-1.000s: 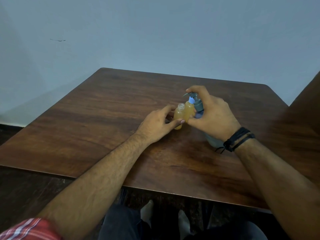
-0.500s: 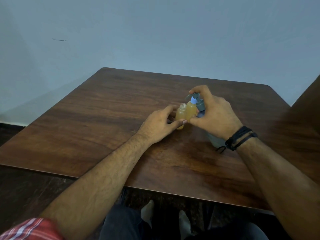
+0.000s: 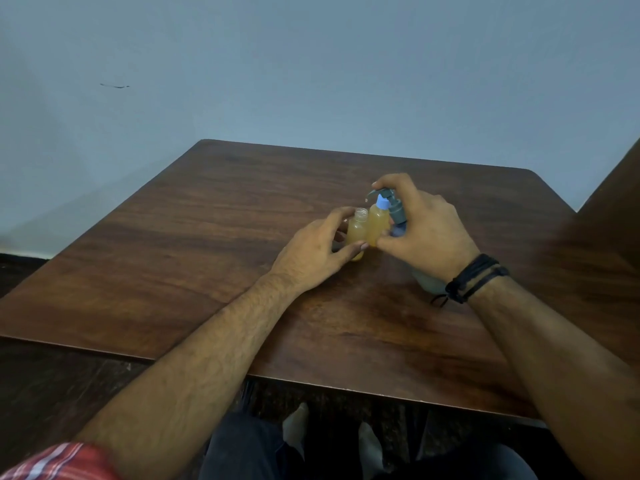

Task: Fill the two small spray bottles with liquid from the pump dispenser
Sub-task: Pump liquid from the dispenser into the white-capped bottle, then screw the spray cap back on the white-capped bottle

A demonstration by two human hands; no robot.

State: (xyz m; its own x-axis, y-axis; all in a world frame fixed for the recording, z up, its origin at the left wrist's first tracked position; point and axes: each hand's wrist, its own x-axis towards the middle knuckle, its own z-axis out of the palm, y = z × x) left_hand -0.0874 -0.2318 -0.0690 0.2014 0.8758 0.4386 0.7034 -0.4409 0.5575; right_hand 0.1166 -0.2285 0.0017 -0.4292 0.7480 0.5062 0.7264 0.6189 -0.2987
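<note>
Sleeve (image 3: 52, 462), red plaid, at the lower left corner, on the left forearm, which reaches up and right across the near edge of the desk (image 3: 173, 271). Desk: dark brown wood grain, rounded far corners, set against a plain pale blue-grey wall (image 3: 311, 64) carrying one small dark mark at upper left.

Left hand (image 3: 311, 251): rests on the desk near its middle, fingers curled round the open bottle (image 3: 356, 232), thumb across its lower front, the other fingers behind it.

Open bottle: small, clear plastic, uncapped at the neck, amber liquid up to about the shoulder, upright on the desk.

Capped bottle (image 3: 377, 225): same small kind, amber liquid, light blue cap, upright, touching the open bottle on its right side.

Pump dispenser (image 3: 394, 211): grey pump head and collar visible, spout pointing left with its tip above the mouth of the open bottle; a drop hangs at the tip. Body mostly hidden behind the right hand; a grey portion shows below the wrist.

Right hand (image 3: 426, 230): wrapped round the pump dispenser, forefinger hooked over the top of the pump head, thumb touching the capped bottle low on its front.

Wristbands (image 3: 474, 277): black cords, on the right wrist.

Knees in dark trousers show below the desk edge.
</note>
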